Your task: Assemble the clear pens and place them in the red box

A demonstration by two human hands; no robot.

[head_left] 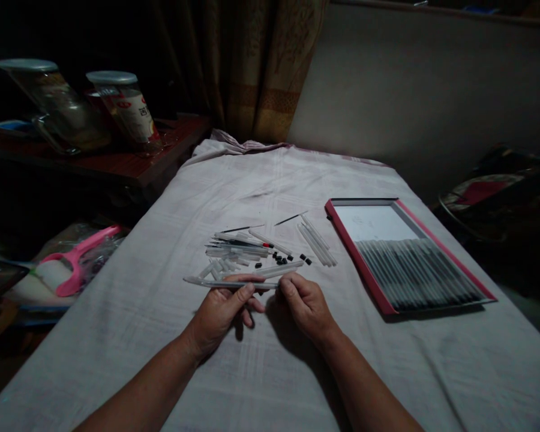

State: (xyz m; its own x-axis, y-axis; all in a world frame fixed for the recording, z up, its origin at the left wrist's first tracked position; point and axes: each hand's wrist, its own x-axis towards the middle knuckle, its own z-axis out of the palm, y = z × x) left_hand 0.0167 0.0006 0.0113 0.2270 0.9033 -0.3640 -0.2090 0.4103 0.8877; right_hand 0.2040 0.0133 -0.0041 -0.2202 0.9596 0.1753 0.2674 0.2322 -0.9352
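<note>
one slim pen (266,286): your left hand (227,301) pinches its barrel; your right hand (308,302), it seems, pinches its shadowed end.

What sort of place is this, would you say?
Probably a room in a home: a brown-gold patterned fabric curtain hangs at the back, a pale checked cloth covers the work surface, and a clear, pale-lidded cylindrical jar sits on a reddish-brown table.

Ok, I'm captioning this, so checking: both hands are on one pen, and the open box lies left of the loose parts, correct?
Wrong side: the head view shows the open box right of the loose parts. The left hand and right hand are indeed on one pen.
</note>
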